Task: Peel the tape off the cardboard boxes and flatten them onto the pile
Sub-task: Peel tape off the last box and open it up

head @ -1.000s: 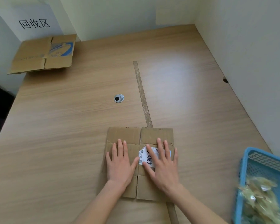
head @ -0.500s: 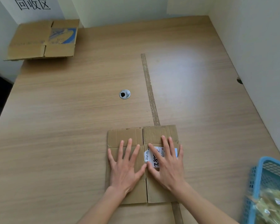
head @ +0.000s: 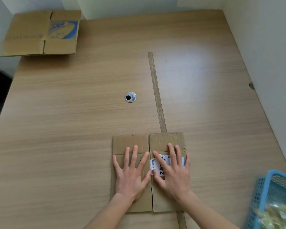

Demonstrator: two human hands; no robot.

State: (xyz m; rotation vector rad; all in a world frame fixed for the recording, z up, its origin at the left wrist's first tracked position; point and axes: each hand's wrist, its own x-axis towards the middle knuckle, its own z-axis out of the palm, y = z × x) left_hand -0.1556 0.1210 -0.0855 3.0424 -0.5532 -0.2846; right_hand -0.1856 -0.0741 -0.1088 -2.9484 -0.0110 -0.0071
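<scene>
Soft, even light; pale glare on the table (head: 185, 66); edges bow, blue basket (head: 271, 195) blurred.

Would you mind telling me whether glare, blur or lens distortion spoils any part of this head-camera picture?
Head view: a pale glare patch washes out the table grain at upper right; the blue basket at lower right is smeared by blur; the wide-angle lens bows the table edges. Both hands and the flattened box under them stay sharp, its label partly legible.

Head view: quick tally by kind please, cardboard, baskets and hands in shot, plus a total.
Flattened cardboard boxes: 2, one under both hands, one at the table's far left corner
Blue baskets: 1
Hands: 2, left hand, right hand
Total: 5
</scene>
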